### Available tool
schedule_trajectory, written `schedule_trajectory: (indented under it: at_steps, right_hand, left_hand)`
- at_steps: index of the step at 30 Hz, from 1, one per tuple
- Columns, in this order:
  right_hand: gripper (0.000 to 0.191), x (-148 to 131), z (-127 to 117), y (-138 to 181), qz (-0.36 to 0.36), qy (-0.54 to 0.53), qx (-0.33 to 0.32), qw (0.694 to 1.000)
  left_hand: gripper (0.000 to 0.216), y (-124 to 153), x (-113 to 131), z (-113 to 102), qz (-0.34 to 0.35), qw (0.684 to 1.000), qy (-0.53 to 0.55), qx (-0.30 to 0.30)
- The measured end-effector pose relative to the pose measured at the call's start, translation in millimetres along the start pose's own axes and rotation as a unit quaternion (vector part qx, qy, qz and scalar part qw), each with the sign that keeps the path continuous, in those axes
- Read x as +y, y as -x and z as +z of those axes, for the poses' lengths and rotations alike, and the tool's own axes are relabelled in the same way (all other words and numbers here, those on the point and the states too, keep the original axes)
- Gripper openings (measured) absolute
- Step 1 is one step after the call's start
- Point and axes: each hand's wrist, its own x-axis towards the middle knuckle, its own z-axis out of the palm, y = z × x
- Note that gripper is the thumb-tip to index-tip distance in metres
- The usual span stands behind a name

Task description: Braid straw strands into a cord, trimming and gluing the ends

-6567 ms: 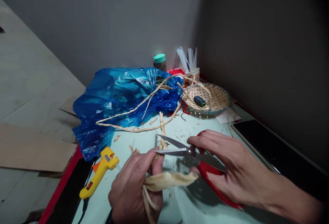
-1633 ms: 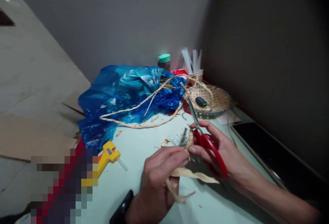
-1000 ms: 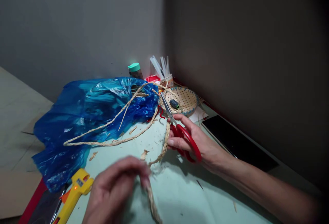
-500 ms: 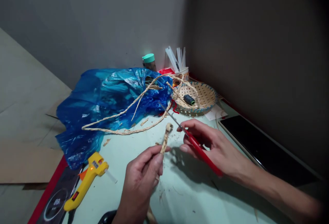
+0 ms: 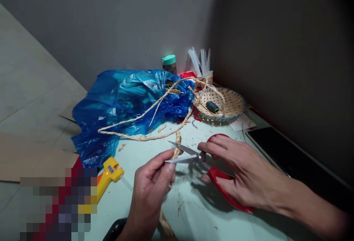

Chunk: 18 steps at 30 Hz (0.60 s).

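Note:
My left hand [image 5: 151,191] is closed in a pinch on a short braided straw cord [image 5: 177,144], holding it upright above the pale green table [image 5: 193,211]. My right hand [image 5: 243,174] grips red-handled scissors [image 5: 212,167]. Their blades are spread apart, one on each side of the cord just above my left fingertips. The cord's lower end trails below my left hand toward the bottom edge.
A long braided straw rope [image 5: 143,123] loops over a blue plastic bag [image 5: 124,104]. A yellow glue gun [image 5: 109,176] lies at the left. A woven basket [image 5: 235,105] holds a dark spool [image 5: 212,106]. Behind stand a cup of glue sticks [image 5: 203,67] and a green-capped jar [image 5: 169,63]. A black slab [image 5: 287,156] lies right.
The scissors, held shut and off to the right of the cord half a second ago, have swung in and their blades now straddle the cord. My left hand keeps its pinch.

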Motion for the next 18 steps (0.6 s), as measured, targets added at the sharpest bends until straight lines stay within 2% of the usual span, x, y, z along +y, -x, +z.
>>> schedule_trajectory:
  at_steps: [3, 7, 10, 18]
  right_hand:
    - [0.020, 1.8, 1.4, 1.5, -0.010, 0.017, 0.004, 1.000]
    - [0.026, 5.3, 1.4, 4.8, -0.034, 0.035, 0.011, 0.999]
    - [0.024, 7.2, 1.9, 6.8, -0.048, 0.060, 0.012, 0.997]
    - [0.024, 8.9, 6.2, 9.1, -0.030, 0.064, -0.003, 0.998]
  left_hand:
    - [0.033, -1.1, 0.0, -0.3, -0.003, 1.000, 0.009, -0.006]
    - [0.021, -1.5, 3.0, 0.3, -0.002, 0.999, 0.022, -0.044]
    - [0.025, -1.3, 4.2, 0.5, 0.006, 0.997, 0.035, -0.071]
    - [0.026, -4.8, -3.5, -2.7, 0.007, 0.998, 0.031, -0.059]
